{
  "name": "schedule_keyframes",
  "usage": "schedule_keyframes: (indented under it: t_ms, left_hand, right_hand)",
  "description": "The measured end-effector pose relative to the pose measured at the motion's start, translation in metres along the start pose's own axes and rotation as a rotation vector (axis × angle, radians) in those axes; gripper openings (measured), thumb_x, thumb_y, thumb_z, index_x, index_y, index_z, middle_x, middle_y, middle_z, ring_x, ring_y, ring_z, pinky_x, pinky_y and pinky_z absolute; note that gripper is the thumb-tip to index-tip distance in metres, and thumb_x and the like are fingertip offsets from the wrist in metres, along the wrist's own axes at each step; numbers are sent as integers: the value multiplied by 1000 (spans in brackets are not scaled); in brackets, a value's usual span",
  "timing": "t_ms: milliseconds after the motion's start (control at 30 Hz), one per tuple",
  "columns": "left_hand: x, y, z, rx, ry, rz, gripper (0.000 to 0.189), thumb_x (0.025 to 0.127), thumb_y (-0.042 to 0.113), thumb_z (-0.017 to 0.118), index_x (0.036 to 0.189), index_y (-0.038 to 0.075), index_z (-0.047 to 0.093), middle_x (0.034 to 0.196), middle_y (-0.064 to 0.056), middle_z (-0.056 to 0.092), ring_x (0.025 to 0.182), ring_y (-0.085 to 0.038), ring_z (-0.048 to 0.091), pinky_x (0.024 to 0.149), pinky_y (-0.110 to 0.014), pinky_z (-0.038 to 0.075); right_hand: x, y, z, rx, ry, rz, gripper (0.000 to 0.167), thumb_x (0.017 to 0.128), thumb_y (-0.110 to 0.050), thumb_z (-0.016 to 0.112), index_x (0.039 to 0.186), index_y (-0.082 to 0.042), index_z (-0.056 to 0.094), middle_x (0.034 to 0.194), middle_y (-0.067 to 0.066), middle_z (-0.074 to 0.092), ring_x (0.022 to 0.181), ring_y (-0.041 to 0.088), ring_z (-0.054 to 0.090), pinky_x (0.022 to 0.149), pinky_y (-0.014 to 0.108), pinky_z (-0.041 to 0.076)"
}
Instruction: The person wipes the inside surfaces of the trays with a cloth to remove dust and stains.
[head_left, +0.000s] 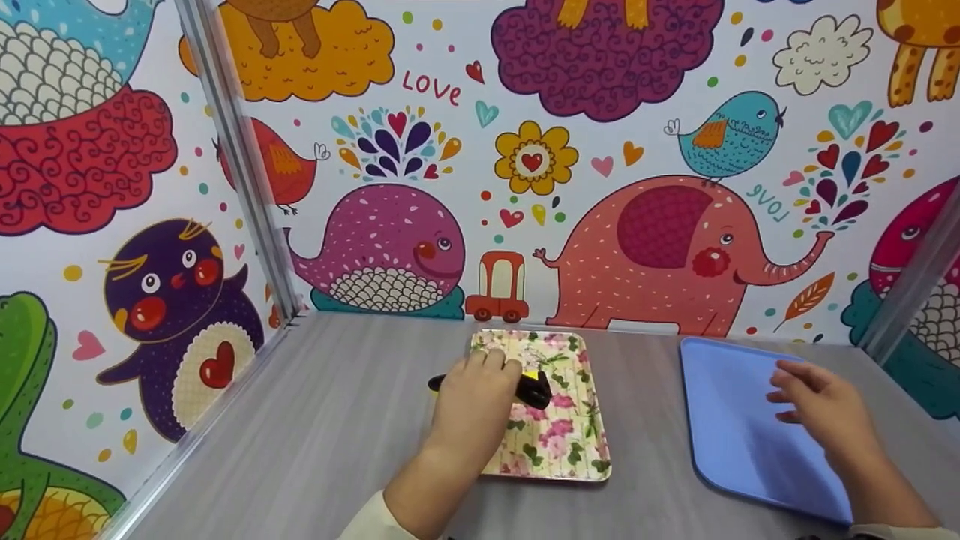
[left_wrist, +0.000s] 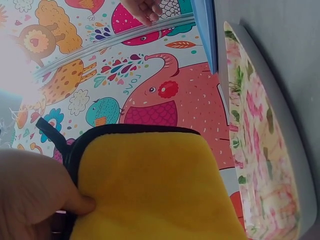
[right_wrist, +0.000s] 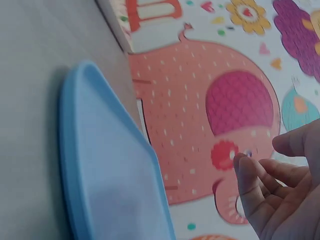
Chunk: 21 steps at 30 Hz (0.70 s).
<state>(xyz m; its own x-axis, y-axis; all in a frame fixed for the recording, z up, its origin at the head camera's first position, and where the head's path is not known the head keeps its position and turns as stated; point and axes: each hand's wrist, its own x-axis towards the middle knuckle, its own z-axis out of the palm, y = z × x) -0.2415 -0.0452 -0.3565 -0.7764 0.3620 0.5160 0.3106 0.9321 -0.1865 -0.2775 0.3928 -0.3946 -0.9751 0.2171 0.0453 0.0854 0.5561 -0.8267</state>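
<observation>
Left hand (head_left: 474, 397) is gripping a cloth (left_wrist: 145, 185) over the floral tray (head_left: 592, 420); right hand (head_left: 829, 409) is hovering relaxed by the blue tray (head_left: 724, 431).

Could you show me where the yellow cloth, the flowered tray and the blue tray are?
Yellow cloth (left_wrist: 150, 185): left wrist view, middle of its yellow face.
Flowered tray (head_left: 559, 442): head view, bare patterned base.
Blue tray (head_left: 739, 427): head view, bare base, left of the hand's shadow.
</observation>
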Motion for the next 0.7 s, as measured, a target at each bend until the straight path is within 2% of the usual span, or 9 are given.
schedule_keyframes:
  t_ms: [167, 233, 333, 400, 467, 567, 700]
  left_hand:
    - [0, 1, 1, -4, 11, 2, 26, 88, 20, 84, 113, 16, 77, 105, -4, 73, 99, -19, 70, 90, -34, 61]
    - [-1, 1, 2, -2, 24, 8, 24, 88, 20, 84, 110, 16, 77, 103, -3, 73, 98, -19, 70, 88, -34, 61]
    - [-1, 1, 4, 4, 42, 16, 19, 89, 18, 83, 106, 16, 77, 100, -3, 73, 97, -18, 71, 86, -34, 61]
    - [-1, 1, 4, 10, 47, 21, 17, 90, 17, 82, 105, 16, 76, 100, -2, 72, 97, -18, 71, 86, -34, 61]
    - [-2, 2, 4, 13, 45, 24, 17, 89, 17, 82, 106, 16, 76, 100, -3, 72, 97, -18, 71, 85, -34, 61]
    - [-2, 2, 4, 15, 36, 26, 20, 88, 18, 84, 107, 16, 77, 100, -3, 72, 96, -18, 70, 85, -34, 61]
    - [-3, 3, 2, 13, 26, 27, 26, 85, 20, 86, 109, 16, 77, 102, -3, 73, 96, -19, 71, 87, -34, 61]
  right_hand:
    - [4, 15, -17, 9, 67, 50, 64, 112, -40, 41, 154, 8, 38, 132, 24, 60, 83, -8, 63, 75, 26, 63]
    - [6, 20, -20, -2, 106, 82, 62, 112, -37, 40, 154, 9, 38, 134, 27, 58, 84, -4, 63, 72, 23, 62]
    - [10, 28, -23, -12, 145, 142, 59, 112, -32, 38, 155, 9, 36, 141, 32, 51, 98, 18, 68, 67, 20, 59]
    - [12, 35, -26, -38, 155, 173, 59, 113, -31, 38, 155, 10, 33, 146, 34, 47, 113, 36, 65, 65, 20, 58]
    - [14, 41, -29, -58, 154, 208, 62, 112, -33, 38, 156, 10, 30, 150, 36, 43, 126, 47, 57, 71, 26, 61]
    - [17, 51, -36, -93, 160, 254, 65, 112, -35, 41, 157, 11, 28, 152, 38, 40, 129, 50, 55, 81, 40, 64]
    - [19, 64, -44, -87, 165, 324, 67, 111, -35, 42, 157, 11, 25, 154, 39, 36, 132, 52, 52, 98, 53, 57]
